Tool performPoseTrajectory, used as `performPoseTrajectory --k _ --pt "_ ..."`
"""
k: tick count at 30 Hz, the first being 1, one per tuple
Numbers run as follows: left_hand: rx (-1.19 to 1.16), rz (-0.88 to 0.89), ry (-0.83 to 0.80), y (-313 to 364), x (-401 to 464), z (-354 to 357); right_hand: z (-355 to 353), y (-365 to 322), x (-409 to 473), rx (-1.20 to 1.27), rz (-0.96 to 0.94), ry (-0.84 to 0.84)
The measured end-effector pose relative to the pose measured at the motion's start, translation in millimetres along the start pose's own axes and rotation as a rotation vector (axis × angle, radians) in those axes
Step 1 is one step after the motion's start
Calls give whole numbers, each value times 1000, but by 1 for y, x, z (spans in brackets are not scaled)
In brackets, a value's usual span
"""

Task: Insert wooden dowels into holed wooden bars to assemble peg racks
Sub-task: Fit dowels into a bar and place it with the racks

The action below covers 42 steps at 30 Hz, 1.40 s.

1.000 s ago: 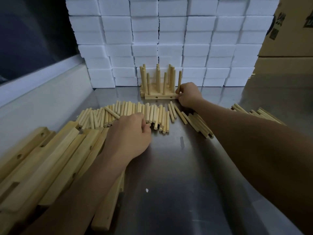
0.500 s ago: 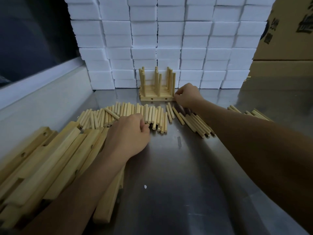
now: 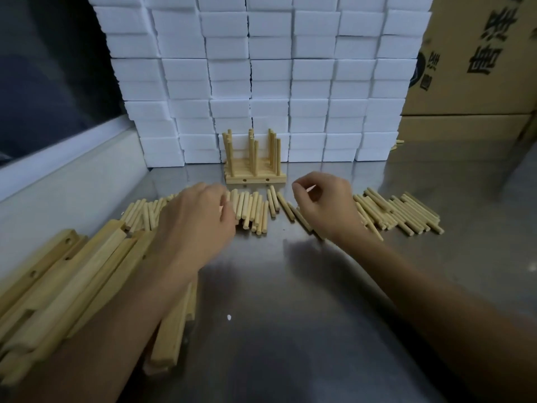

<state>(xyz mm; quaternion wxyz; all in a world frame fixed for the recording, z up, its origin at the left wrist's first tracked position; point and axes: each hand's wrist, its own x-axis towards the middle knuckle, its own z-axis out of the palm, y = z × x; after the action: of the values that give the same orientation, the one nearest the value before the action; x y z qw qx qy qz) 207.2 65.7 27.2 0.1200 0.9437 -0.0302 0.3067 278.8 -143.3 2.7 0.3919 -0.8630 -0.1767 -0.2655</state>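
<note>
Standing at the back of the steel desk (image 3: 290, 330), an assembled peg rack (image 3: 255, 167) rests against a wall of stacked white boxes (image 3: 261, 82), its dowels upright in the holed bars. In front of the rack a row of loose dowels (image 3: 252, 209) lies flat, with a second batch of dowels (image 3: 406, 212) off to the right. The right hand (image 3: 327, 205) hovers just in front of the rack and slightly to its right, clear of it, fingers curled inward with thumb and forefinger close together; whether that grip pinches anything cannot be told. The left hand (image 3: 197, 222) lies over the loose dowels to the left, fingers bent down among them; its grip is blurred, so whether it holds a dowel cannot be told. A pile of holed wooden bars (image 3: 66, 286) lies at the near left, partly under the left forearm. Cardboard cartons (image 3: 476, 59) stand at the far right.

Half a second earlier the right hand was touching the rack's right end; it has since drawn back towards the person. The left hand has shifted forward over the dowels
</note>
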Motion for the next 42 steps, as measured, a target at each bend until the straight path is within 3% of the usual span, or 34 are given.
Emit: performPoseTrajectory --k 4,7,13,16,20,27,37,42 --pt "73 -200 -317 -7 11 -16 -6 2 -26 -43 -126 93" --pt "125 -287 -538 -11 15 -26 -8 3 -30 -24 -108 159" --pt "217 -304 -797 -6 14 -38 -7 1 -32 -43 -92 118" --pt "128 -329 -864 -5 12 -38 -6 1 -32 -43 -79 110" --pt "-50 -319 -788 -11 13 -35 -5 1 -31 -37 -80 101" --pt "-402 -208 -446 -9 17 -23 -3 1 -32 -37 -122 86" --pt "-1145 -574 -222 1 10 2 1 -14 -37 64 -227 53" --pt "-1344 -647 -132 4 8 10 7 -30 -48 128 -268 -178"
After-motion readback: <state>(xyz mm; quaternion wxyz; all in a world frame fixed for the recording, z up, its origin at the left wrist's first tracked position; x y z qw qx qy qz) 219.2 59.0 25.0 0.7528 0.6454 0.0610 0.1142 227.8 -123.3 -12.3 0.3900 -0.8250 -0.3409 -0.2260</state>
